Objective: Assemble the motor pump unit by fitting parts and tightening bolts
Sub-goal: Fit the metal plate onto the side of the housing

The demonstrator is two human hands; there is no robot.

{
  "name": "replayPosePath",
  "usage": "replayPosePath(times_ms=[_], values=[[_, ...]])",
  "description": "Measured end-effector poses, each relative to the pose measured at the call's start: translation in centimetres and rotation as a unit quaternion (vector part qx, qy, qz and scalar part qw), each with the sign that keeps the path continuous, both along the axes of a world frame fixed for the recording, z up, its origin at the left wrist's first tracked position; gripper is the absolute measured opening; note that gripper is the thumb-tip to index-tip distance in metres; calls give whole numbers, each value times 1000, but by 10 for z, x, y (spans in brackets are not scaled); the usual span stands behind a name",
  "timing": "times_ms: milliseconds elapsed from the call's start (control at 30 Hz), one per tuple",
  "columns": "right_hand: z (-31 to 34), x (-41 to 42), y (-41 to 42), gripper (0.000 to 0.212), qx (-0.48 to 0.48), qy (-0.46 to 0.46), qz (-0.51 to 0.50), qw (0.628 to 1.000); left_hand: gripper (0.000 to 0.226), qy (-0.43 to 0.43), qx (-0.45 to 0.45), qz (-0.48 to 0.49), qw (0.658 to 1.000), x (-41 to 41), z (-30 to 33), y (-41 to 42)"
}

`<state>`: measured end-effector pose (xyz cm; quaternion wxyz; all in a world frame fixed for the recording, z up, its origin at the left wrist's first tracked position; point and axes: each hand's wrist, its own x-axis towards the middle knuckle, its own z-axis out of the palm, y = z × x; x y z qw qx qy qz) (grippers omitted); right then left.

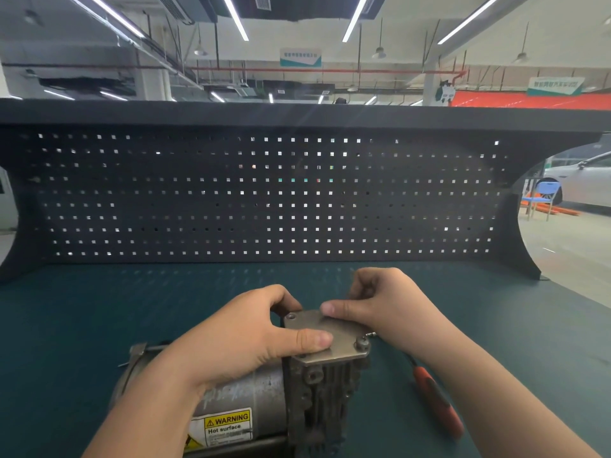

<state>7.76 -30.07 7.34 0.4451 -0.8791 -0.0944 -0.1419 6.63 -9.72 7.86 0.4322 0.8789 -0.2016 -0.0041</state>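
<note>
The motor pump unit [261, 404] lies on the green bench, a grey cylinder with a yellow WARNING label and a finned dark head on its right end. A flat metal cover plate [334, 335] sits on top of that head, with a bolt [361, 342] at its near right corner and another at its far left corner. My left hand [244, 335] wraps over the motor body, its thumb pressing down on the plate. My right hand [380, 302] holds the plate's far right edge, thumb on top and fingers curled behind it.
A red-handled screwdriver [436, 401] lies on the bench mat [99, 319] under my right forearm. A black pegboard [264, 200] walls the back of the bench. A white car and a blue chair [542, 196] stand far right.
</note>
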Motion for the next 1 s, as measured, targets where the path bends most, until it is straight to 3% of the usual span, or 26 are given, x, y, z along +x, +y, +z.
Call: replayPosePath(times_ms=[100, 167, 300, 467, 600, 767, 900, 1000], values=[[5, -3, -5, 37, 76, 70, 88, 991, 59, 1, 1, 0, 1000, 0, 0, 0], [7, -5, -11, 17, 93, 96, 134, 982, 60, 5, -2, 0, 1000, 0, 0, 0], [7, -5, -11, 3, 97, 95, 129, 982, 59, 8, -1, 1, 1000, 0, 0, 0], [3, -3, 0, 33, 59, 26, 57, 996, 58, 8, -2, 1, 1000, -1, 0, 0], [4, -4, -5, 11, 94, 71, 114, 986, 59, 9, -1, -3, 1000, -2, 1, -1], [5, -6, -6, 10, 104, 83, 116, 984, 59, 15, -1, -2, 1000, -2, 2, -1], [2, -3, 0, 35, 35, 26, 27, 999, 59, 12, 6, -7, 1000, -1, 1, 0], [6, -6, -4, 22, 89, 71, 90, 989, 57, 9, 5, -7, 1000, 1, -1, 2]])
